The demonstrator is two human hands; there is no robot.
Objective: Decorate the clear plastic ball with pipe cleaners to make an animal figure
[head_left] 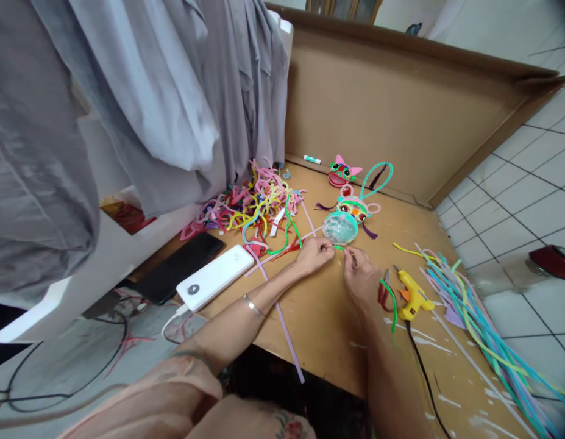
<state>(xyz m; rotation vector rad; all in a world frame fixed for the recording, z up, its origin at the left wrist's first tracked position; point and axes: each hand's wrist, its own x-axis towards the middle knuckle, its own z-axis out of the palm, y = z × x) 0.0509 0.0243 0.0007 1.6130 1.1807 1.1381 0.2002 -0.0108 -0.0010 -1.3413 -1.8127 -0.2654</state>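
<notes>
My left hand (315, 256) pinches one end of a short green pipe cleaner (339, 247) just above the tabletop. Its other end is between the fingertips of my right hand (361, 272). Right behind them sits a clear, teal-rimmed plastic dome (340, 229). It touches or nearly touches an animal-face ornament (353, 208) with round ears, purple tassels and a teal loop. Farther back is a smaller face ornament (341, 174) with pink ears. Beside my right wrist lie red-handled pliers (384, 291), a bent green pipe cleaner (394, 308) and a yellow glue gun (415, 299).
A tangled heap of coloured pipe cleaners (259, 201) lies at the back left. Nearer are a white power bank (216, 277) and a black phone (179, 268). Long pipe cleaners (483, 335) line the right edge. Cardboard (355, 97) walls the back; grey cloth (172, 91) hangs left.
</notes>
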